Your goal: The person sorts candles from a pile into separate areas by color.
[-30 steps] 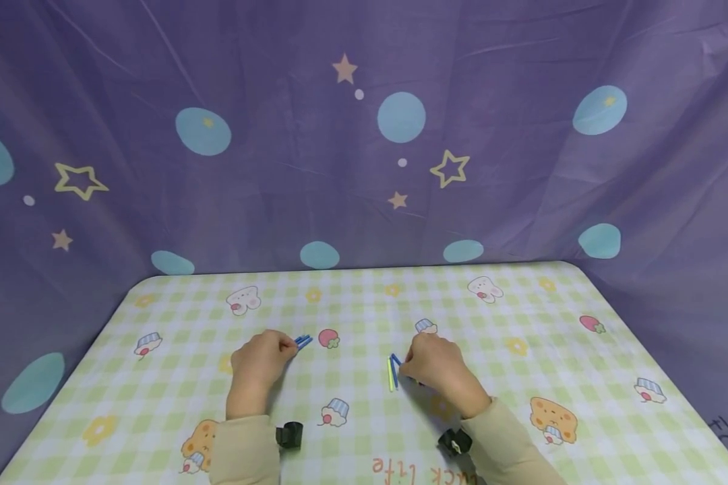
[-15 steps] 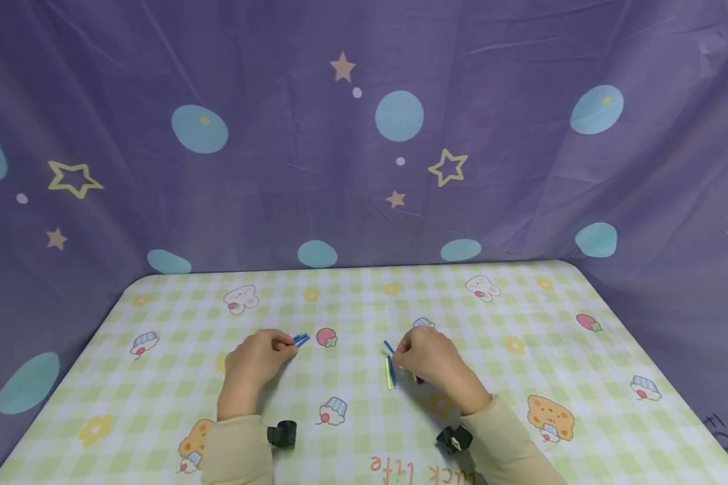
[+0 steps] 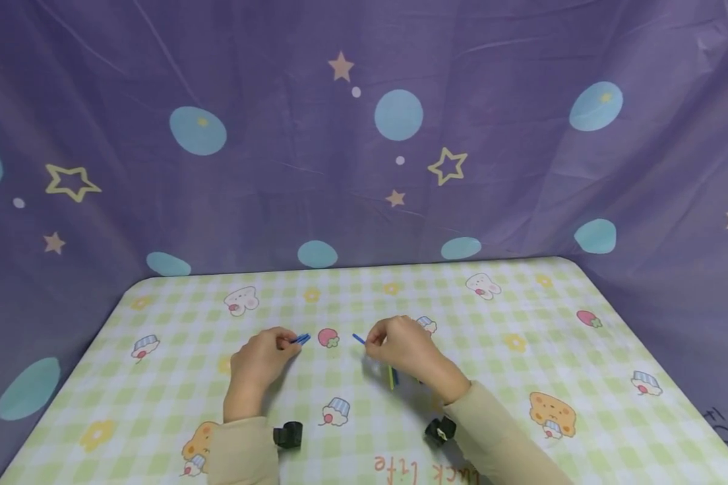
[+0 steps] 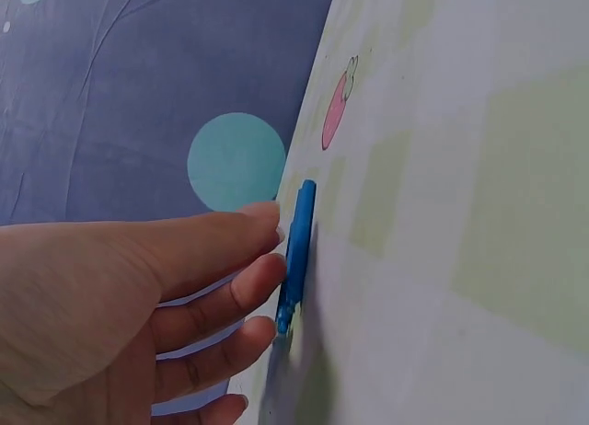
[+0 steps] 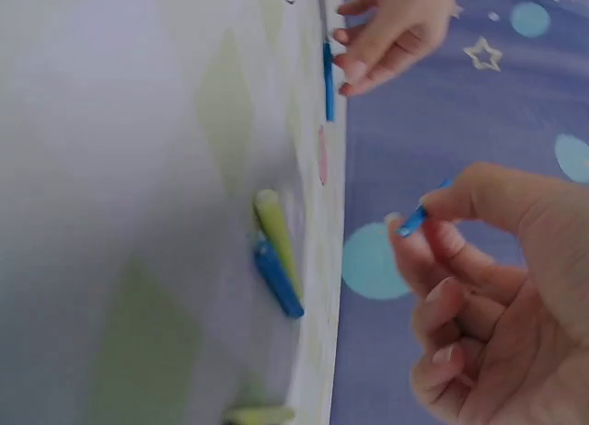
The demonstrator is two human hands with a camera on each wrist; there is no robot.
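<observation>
Several short blue sticks (image 3: 304, 338) lie together on the checked tablecloth. My left hand (image 3: 259, 364) is beside them, thumb and index finger pinching around their near ends; in the left wrist view the fingertips touch the side of the blue sticks (image 4: 300, 241). My right hand (image 3: 403, 345) is raised over the cloth, pinching a single blue stick (image 3: 358, 338) between thumb and index finger. In the right wrist view that blue stick (image 5: 414, 222) pokes out past the fingertips, the other fingers curled loosely.
Below my right hand lie a yellow-green stick (image 5: 279, 232) and another blue stick (image 5: 278, 280), side by side. A further yellow-green stick (image 5: 262, 414) is partly cut off. A purple patterned curtain (image 3: 279, 135) hangs behind the table (image 3: 364, 289).
My right hand has picked up a blue stick from beside the loose ones and carried it left, toward the left hand. My left hand has stayed nearly still at the blue sticks.
</observation>
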